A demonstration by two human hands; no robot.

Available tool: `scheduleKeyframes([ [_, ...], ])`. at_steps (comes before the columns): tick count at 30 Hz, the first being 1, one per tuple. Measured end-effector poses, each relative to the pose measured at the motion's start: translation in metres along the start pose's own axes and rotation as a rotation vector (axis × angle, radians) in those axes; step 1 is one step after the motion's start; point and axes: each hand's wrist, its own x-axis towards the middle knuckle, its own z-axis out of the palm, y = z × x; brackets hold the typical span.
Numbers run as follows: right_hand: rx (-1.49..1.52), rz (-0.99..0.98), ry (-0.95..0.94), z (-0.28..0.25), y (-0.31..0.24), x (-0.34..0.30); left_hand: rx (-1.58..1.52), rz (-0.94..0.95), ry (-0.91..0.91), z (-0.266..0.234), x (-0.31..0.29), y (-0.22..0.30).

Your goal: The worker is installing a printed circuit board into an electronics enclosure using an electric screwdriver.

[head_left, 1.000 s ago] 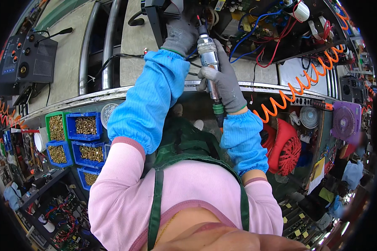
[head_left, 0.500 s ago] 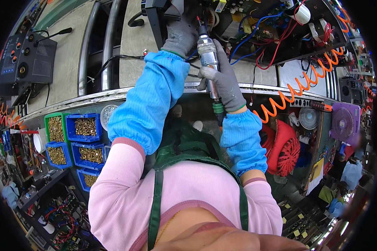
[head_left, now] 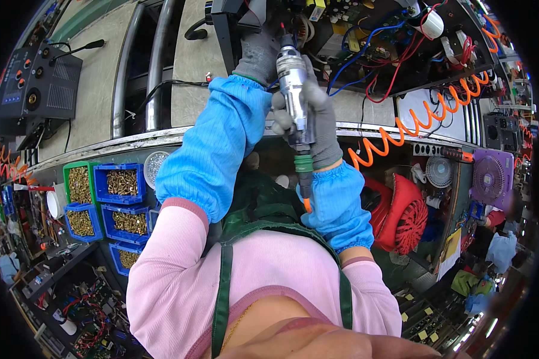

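My right hand (head_left: 314, 107), in a grey glove, is wrapped round a silver air screwdriver (head_left: 292, 90) with a green ring near its rear end. Its dark nose and red-tipped bit point away from me, toward an open machine housing (head_left: 413, 84) with wires and circuit boards inside. Close to that bit, my left hand (head_left: 259, 52) reaches in beside the dark panel (head_left: 221, 42) at the housing's left. The left glove's fingers are hidden by the panel and the shadow, so their hold does not show. Blue and red wires (head_left: 365, 51) hang over the housing's near edge.
Blue bins (head_left: 121, 182) and a green bin (head_left: 81, 163) of brass-coloured fasteners stand at the left, beside a round dish (head_left: 156, 167). A coiled orange hose (head_left: 425, 125) crosses the right side. Metal rollers (head_left: 157, 72) and a finished-looking machine (head_left: 39, 81) lie beyond the bins.
My right hand and the air screwdriver have shifted left, and the tool's rear end has swung toward me and left. The left hand stays nearly in place by the panel.
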Motion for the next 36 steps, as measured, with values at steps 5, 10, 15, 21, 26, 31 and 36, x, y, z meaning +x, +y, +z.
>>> scheduleKeyframes([
  [5,-0.567,-0.111,0.308,0.027,0.011,0.008,-0.447,-0.043,0.068,0.03,0.031,-0.038],
  [10,-0.214,-0.126,0.137,0.022,0.007,0.006,-0.907,-0.071,0.098,0.06,0.022,-0.061],
  [15,-0.347,-0.12,0.22,0.028,0.008,0.004,-0.877,-0.034,0.081,0.067,0.015,-0.059],
  [21,-0.376,-0.099,0.261,0.029,0.008,0.005,-0.618,0.039,0.057,0.055,0.019,-0.052],
  [26,-0.483,-0.103,0.295,0.035,0.007,0.006,-0.407,0.09,0.031,0.044,-0.004,-0.052],
  [31,-0.48,-0.115,0.294,0.033,0.007,0.006,-0.19,0.137,0.015,0.039,-0.012,-0.048],
  [36,-0.478,-0.101,0.265,0.03,0.002,0.003,0.03,0.167,-0.002,0.033,-0.024,-0.041],
])
